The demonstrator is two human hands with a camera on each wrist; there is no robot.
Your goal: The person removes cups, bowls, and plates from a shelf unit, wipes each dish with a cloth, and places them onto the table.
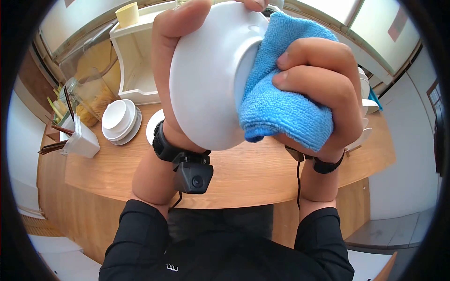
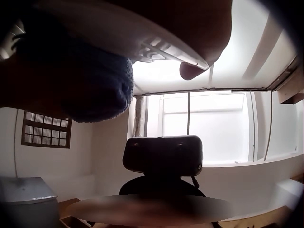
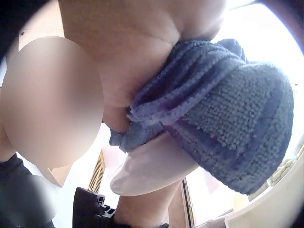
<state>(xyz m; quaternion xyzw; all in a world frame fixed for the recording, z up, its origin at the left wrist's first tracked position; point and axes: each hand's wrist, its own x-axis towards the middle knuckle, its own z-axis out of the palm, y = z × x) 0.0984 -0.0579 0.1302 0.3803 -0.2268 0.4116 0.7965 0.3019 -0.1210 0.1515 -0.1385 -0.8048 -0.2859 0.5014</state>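
Close to the head camera, my left hand (image 1: pixel 165 58) holds a white bowl (image 1: pixel 206 79) tipped on its side, with the thumb over its outside and the fingers at the top edge. A blue towelling cloth (image 1: pixel 290 112) is gripped by my right hand (image 1: pixel 335 86), its fingers curled into the folds. The cloth lies against the bowl's foot ring and covers part of it. In the right wrist view the bunched cloth (image 3: pixel 232 114) overlaps the bowl (image 3: pixel 152 166). The left wrist view shows the bowl's rim and the dark cloth (image 2: pixel 102 92) beside it.
On the wooden table (image 1: pixel 229 182), stacked white dishes (image 1: pixel 116 117) stand left, beside a white holder (image 1: pixel 84 140) with chopsticks. Behind them are a white rack (image 1: pixel 136 58) bearing a yellow cup (image 1: pixel 127 15) and a clear container (image 1: pixel 91 96). More white dishes (image 1: pixel 371 107) stand at right.
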